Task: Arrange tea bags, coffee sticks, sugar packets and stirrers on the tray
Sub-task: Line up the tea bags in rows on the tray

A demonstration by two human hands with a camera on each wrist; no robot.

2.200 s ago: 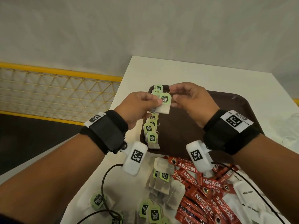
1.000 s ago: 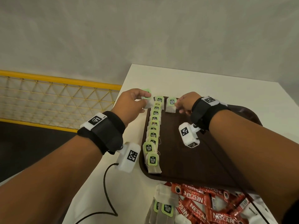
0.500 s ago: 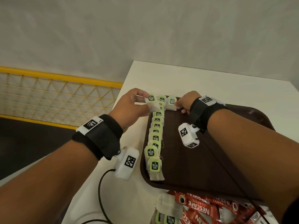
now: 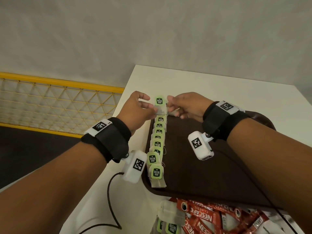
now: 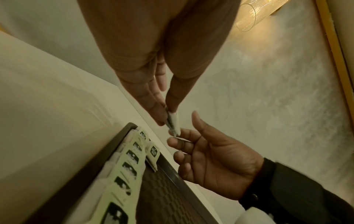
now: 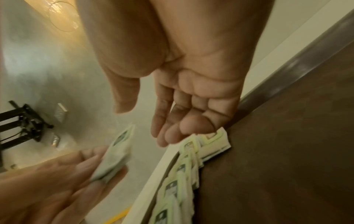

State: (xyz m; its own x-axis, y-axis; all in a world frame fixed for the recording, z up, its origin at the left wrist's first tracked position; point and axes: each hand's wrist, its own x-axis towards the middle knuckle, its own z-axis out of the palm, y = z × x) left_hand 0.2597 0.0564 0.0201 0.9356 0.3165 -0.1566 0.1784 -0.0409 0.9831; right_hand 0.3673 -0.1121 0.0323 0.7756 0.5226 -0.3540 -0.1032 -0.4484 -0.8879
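My left hand (image 4: 137, 110) pinches a green-tagged white paper tea bag (image 4: 160, 106) above the far-left corner of the dark brown plastic tray (image 4: 219, 174); my right hand (image 4: 187, 105), fingers loosely relaxed, holds nothing beside it.

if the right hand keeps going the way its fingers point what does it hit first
Probably the tea bag pinched in the left hand: the right hand points left at it, fingertips right beside it. Whether they already touch is unclear.
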